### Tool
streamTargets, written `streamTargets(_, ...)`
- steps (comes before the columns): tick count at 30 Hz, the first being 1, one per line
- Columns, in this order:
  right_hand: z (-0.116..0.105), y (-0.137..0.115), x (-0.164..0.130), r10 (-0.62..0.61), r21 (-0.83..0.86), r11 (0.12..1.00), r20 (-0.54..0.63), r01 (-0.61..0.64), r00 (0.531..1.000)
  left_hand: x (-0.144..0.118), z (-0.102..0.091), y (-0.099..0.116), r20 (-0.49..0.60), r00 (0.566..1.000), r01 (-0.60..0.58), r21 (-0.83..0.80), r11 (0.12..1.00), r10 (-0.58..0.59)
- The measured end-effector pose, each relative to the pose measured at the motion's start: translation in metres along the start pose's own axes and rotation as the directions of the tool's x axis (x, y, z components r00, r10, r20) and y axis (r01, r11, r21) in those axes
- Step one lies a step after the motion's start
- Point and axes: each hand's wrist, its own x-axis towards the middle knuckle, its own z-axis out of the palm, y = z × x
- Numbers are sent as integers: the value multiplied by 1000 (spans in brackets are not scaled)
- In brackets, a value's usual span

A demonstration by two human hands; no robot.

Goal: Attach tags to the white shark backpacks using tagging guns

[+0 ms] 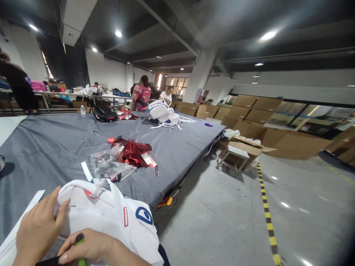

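Note:
A white backpack (138,229) with a blue round emblem and a small red label lies at the near edge of the table. My left hand (39,221) grips the rim of its opening, thumb on one side and fingers on the other. Just right of it, my right hand (91,245) is closed around a green stick-like tool (80,244) with a black tip; its kind I cannot make out. A dark flat piece (50,261) shows at the right fingertips, cut off by the frame's lower edge. Part of the bag's inside is hidden by my hands.
On the grey-covered table (177,147) lie red shiny tags (133,153), a clear plastic bag (108,164), another white backpack (163,114) and a black bag (104,113). Cardboard boxes (294,142) and a white stool (234,155) stand right. Several people are farther back.

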Motion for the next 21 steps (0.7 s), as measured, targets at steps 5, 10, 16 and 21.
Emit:
streamTargets(5, -5, 5, 6, 19, -1, 1000, 14, -19, 1000, 1, 1, 0, 23, 1000, 16, 13, 1000, -16)
streamTargets(10, -8, 9, 9, -38, -2, 999, -56, 38, 998, 1, 0, 1, 41, 999, 14, -1, 1000, -14)
streamTargets(16, -3, 4, 3, -2, 11, 1000, -57, 2, 998, -1, 1, 1, 8, 1000, 7, -13, 1000, -7)
streamTargets(21, -3, 2, 3, -36, 49, 998, -7, 36, 999, -1, 2, 0, 8, 1000, 23, 19, 1000, -23)
